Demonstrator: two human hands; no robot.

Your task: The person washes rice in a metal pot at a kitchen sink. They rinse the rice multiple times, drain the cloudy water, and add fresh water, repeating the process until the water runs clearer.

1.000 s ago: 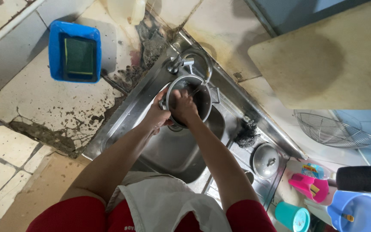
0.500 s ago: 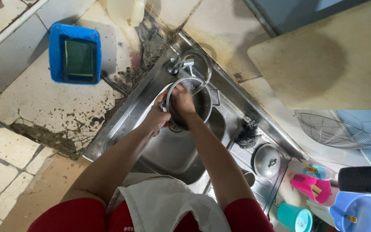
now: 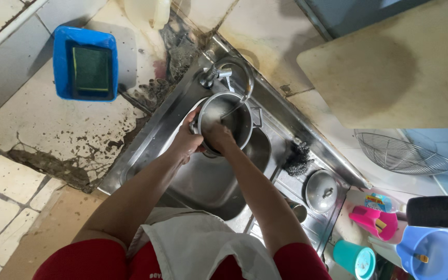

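The left hand [image 3: 185, 142] is gripping the steel pot [image 3: 227, 123] by its nine-o'clock rim while the right hand [image 3: 219, 139] is rubbing inside, grip unclear; it's probably stiff, lightish and wet-slippery, so the rim's the safest hold.

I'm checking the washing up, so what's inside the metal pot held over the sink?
Inside the metal pot, the right hand presses against the inner wall, and a thin stream from the tap falls in. The hand covers part of the bottom; the left hand grips the rim.
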